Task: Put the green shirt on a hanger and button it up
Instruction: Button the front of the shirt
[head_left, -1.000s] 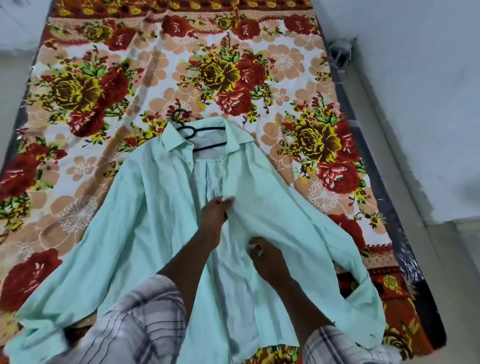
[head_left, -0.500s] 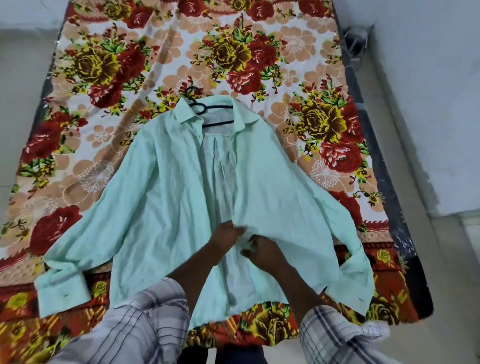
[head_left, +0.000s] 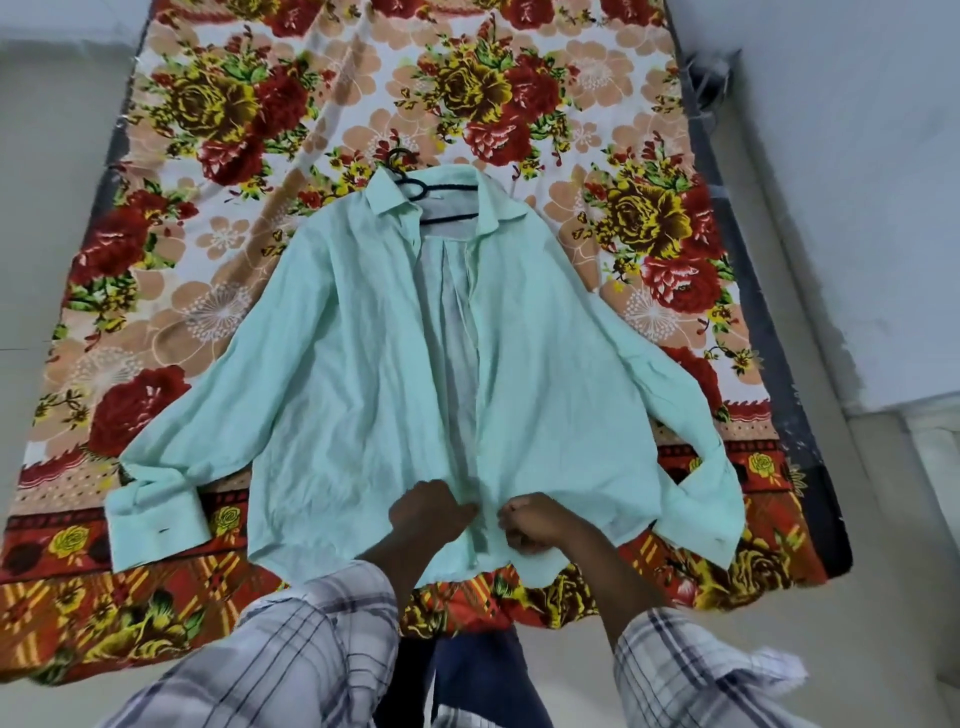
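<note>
The long-sleeved, pale green shirt (head_left: 363, 374) of thin, crumpled cloth lay flat on its back on the bed (head_left: 784, 426). Its collar pointed away from me and its sleeves were spread to either side. The thin black hanger (head_left: 415, 188) was already inside it, with the hook sticking out above the collar and the bars showing in the open neck. The front was undone along all I could see of it. The two edges lay apart, with the paler inside of the back showing between them.

A second earlier my hands had been higher up that opening, one of them about mid-chest. Since then I had brought both down to the bottom and close together. I judged that the hanging part was done and that I was starting to button from the lowest button. I could not make out a button or a hole under my fingers, though.

My left hand (head_left: 428, 514) gripped one front edge just above the hem, fingers curled into the cloth. My right hand (head_left: 535, 525) was clenched round the other edge just beside it, with a narrow strip of the opening between them. So I held the shirt at its nearest end, and the hanger was well away at the far end.

Under it all lay the red, yellow and peach flowered bedsheet (head_left: 519, 78), with pale floor (head_left: 47, 208) off to my left.
</note>
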